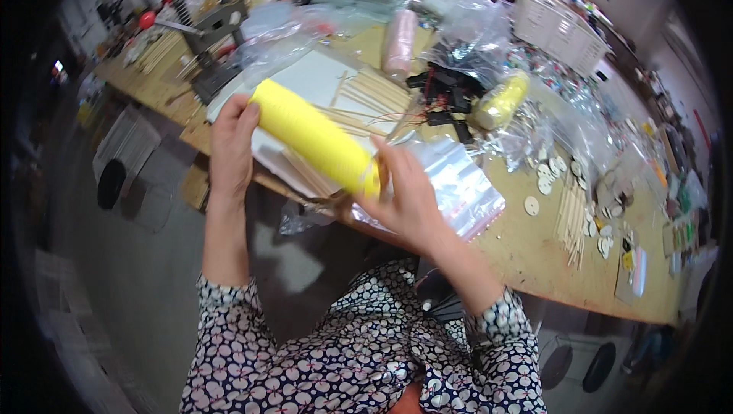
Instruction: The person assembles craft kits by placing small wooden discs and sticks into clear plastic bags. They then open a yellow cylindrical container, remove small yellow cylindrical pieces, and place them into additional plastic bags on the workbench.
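1. The left hand [231,147] grips the upper end of a yellow spool of thread [317,138]; the right hand [405,193] closes around its lower end. The spool hangs tilted above the near edge of the wooden table [527,250].
2. Open floor [145,277] lies left of the table's edge, below the left forearm.
3. Clear zip bags [466,189] lie just beside the right hand, overlapping the edge.
4. Wooden sticks [374,93] rest on a white sheet [313,78] behind the spool.
5. A second yellow spool [502,99] sits inside a plastic bag farther back.
6. A white basket [561,32] stands at the far right; I cannot tell its contents.
7. A metal press [216,40] stands far left.
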`<state>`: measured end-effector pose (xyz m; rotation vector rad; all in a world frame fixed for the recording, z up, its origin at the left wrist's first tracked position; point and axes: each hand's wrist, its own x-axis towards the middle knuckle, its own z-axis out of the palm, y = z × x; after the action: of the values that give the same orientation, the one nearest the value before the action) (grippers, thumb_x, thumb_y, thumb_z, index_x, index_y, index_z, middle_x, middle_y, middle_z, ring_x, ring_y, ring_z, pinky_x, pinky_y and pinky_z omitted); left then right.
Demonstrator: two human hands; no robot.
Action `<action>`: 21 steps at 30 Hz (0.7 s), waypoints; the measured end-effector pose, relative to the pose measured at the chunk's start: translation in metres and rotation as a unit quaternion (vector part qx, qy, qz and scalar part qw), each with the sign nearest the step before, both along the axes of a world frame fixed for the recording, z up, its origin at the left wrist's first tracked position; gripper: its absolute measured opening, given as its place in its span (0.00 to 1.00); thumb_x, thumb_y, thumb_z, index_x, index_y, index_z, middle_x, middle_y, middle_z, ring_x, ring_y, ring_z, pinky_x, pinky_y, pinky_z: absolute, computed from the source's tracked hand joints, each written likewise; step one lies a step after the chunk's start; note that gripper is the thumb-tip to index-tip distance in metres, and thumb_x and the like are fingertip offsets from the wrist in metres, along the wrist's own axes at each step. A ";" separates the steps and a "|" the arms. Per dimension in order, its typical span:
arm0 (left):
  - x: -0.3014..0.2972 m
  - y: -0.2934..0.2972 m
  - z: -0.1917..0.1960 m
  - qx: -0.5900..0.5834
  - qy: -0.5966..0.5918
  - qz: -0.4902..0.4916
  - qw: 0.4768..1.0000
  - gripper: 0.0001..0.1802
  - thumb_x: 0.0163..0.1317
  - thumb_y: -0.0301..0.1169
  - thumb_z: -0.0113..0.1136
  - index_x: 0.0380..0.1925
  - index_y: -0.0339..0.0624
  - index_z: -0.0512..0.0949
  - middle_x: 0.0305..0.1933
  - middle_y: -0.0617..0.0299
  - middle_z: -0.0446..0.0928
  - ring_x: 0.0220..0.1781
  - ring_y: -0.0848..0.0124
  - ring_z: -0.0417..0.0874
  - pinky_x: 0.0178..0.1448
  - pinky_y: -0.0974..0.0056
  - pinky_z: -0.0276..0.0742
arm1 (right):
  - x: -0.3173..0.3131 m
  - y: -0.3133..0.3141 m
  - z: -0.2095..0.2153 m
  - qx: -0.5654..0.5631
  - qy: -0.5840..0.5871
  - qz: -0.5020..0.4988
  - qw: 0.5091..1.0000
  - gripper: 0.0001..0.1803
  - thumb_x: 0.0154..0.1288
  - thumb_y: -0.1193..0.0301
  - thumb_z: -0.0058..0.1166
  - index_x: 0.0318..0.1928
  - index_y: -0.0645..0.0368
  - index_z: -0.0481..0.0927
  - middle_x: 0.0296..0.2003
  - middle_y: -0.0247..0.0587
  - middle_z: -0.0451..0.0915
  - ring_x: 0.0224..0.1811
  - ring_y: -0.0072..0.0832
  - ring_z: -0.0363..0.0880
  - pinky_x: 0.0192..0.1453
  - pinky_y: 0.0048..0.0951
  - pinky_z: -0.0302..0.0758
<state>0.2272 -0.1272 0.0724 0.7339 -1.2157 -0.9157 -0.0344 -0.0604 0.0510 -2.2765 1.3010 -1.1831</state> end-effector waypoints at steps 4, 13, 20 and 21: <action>-0.045 0.063 0.007 0.071 -0.132 -0.140 0.979 0.03 0.69 0.26 0.57 0.35 0.39 0.75 0.37 0.68 0.74 0.40 0.79 0.71 0.46 0.72 0.67 | -0.034 0.116 -0.014 0.287 -0.169 0.097 0.938 0.47 0.51 0.65 0.71 0.69 0.65 0.62 0.40 0.41 0.73 0.43 0.30 0.74 0.49 0.30 0.74; -0.168 0.117 -0.058 0.177 -0.161 -0.464 0.853 0.05 0.68 0.26 0.60 0.40 0.37 0.77 0.41 0.67 0.77 0.42 0.79 0.74 0.49 0.72 0.70 | -0.091 0.244 -0.132 0.443 -0.537 0.166 0.698 0.40 0.68 0.75 0.59 0.75 0.61 0.52 0.53 0.41 0.77 0.54 0.23 0.77 0.58 0.27 0.75; -0.196 0.124 -0.035 0.182 -0.215 -0.507 0.815 0.03 0.68 0.23 0.59 0.40 0.36 0.76 0.39 0.66 0.77 0.41 0.79 0.76 0.48 0.72 0.72 | -0.084 0.180 -0.100 0.349 -0.662 0.200 0.633 0.33 0.73 0.55 0.53 0.69 0.59 0.59 0.54 0.45 0.74 0.47 0.35 0.83 0.51 0.34 0.81; -0.192 0.123 -0.034 0.173 -0.252 -0.492 0.815 0.03 0.67 0.23 0.59 0.39 0.35 0.77 0.38 0.66 0.77 0.38 0.77 0.77 0.46 0.71 0.73 | -0.084 0.173 -0.097 0.355 -0.666 0.206 0.624 0.34 0.72 0.54 0.54 0.68 0.59 0.60 0.53 0.45 0.75 0.44 0.36 0.84 0.48 0.34 0.82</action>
<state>0.0351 -0.0044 0.0382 0.6244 -1.9988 -1.9210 -0.1182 0.1128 -0.0463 -0.5769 0.3824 -1.2929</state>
